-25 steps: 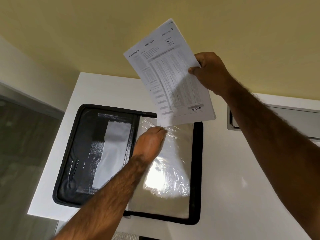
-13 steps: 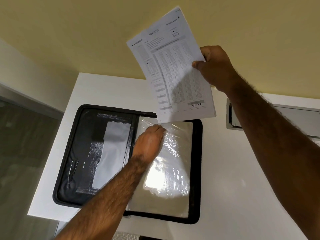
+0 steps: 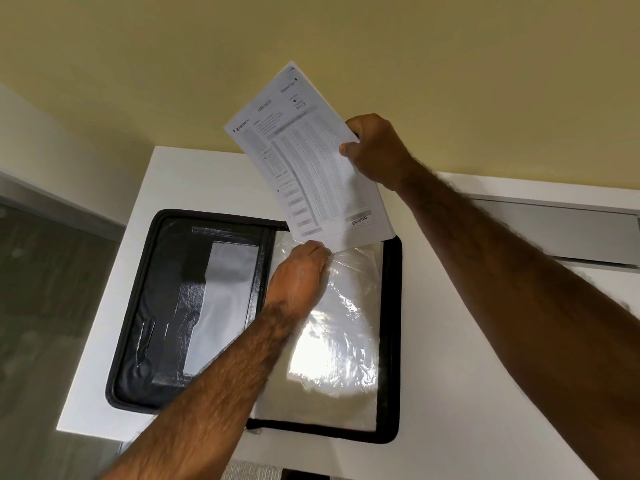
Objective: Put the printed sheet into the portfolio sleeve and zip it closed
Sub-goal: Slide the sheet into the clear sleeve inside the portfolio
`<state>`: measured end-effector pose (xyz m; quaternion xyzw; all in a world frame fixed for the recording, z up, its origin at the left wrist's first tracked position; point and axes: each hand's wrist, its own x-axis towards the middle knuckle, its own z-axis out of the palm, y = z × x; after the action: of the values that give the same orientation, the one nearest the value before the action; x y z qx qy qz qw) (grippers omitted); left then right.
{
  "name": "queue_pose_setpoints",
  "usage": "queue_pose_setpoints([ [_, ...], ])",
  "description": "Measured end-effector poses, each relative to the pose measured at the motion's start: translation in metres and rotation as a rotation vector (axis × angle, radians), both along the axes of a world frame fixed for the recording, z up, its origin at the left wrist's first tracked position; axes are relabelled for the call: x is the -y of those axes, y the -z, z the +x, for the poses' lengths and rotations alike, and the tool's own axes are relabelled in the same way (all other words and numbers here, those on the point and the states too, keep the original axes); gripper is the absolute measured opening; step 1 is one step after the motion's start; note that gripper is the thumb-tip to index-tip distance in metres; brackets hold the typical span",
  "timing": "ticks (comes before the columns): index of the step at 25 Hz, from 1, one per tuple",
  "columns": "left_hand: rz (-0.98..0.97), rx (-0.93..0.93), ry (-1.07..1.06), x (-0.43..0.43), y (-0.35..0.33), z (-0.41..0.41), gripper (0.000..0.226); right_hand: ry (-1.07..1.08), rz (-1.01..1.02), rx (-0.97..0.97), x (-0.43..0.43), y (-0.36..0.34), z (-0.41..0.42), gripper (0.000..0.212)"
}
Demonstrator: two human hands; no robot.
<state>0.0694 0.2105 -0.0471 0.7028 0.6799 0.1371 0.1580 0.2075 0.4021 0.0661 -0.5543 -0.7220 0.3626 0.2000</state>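
**Sheet poised at sleeve mouth**

The zip portfolio (image 3: 391, 341) lies open on the white table (image 3: 467, 393). The left hand (image 3: 298, 275) pinches the top edge of its clear sleeve (image 3: 339, 341). The right hand (image 3: 377, 150) pinches the printed sheet (image 3: 311, 161), its lower edge at the opening. Sliding in and zipping seem left to do.

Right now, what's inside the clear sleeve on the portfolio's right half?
No paper shows through the sleeve, only pale backing and glare. The printed sheet hangs at its top edge; the left hand covers the opening there.

Black portfolio (image 3: 152, 306); clear glossy sleeve (image 3: 343, 323); white sheet (image 3: 308, 161), grey printed grid; white table (image 3: 450, 375); yellow wall (image 3: 311, 46).
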Motion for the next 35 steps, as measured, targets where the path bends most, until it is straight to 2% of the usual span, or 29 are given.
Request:
queue_pose_setpoints([
  [1,-0.011,0.008,-0.003,-0.001,-0.001,0.001,0.029,0.002,0.004,-0.01,0.001,0.004,-0.002,0.01],
  [9,-0.063,0.045,0.112,-0.006,-0.024,0.03,0.024,0.063,-0.018,-0.16,0.008,0.023,-0.006,0.023],
  [14,-0.038,0.105,0.095,-0.001,-0.031,0.051,0.022,0.082,0.001,-0.204,0.014,0.033,-0.009,0.019],
  [25,-0.015,0.202,-0.096,-0.01,-0.04,0.075,0.016,0.146,0.004,-0.181,0.022,0.049,-0.008,0.024],
  [30,-0.055,0.175,-0.157,-0.016,-0.048,0.084,0.012,0.163,0.002,-0.091,0.018,0.046,-0.016,0.027],
  [35,-0.03,0.108,-0.16,-0.014,-0.053,0.083,0.016,0.242,-0.02,-0.102,0.025,0.055,-0.012,0.026],
])
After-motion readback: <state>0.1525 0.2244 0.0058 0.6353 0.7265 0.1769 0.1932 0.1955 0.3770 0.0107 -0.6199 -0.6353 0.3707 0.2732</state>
